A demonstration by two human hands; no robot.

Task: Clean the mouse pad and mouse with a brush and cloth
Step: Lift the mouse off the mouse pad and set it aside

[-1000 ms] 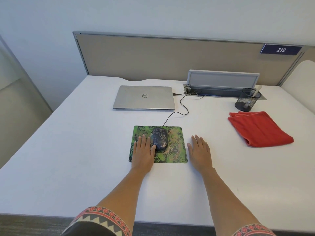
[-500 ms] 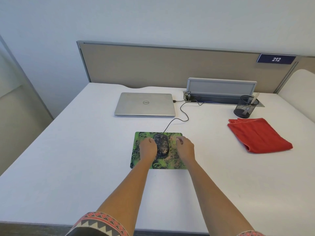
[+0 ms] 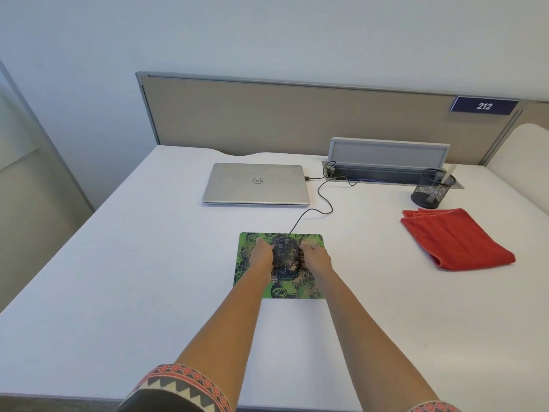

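Head-worn wide view, forward and down over the desk (image 3: 124, 292)

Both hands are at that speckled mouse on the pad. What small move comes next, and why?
Probably lift the mouse off the mouse pad and set it aside: the left hand and right hand grip its sides, and the cloth lies untouched to the right.

White desk (image 3: 118, 278), plain top. Closed silver laptop (image 3: 255, 184) lies flat toward the back, logo up. Black mesh cup (image 3: 432, 190) stands back right, just in front of a raised grey cable-box flap (image 3: 389, 156). Beige partition (image 3: 297, 114) runs along the far edge, with a blue plate (image 3: 483, 106) reading "212" at its right end. Pale wall (image 3: 267, 31) behind.
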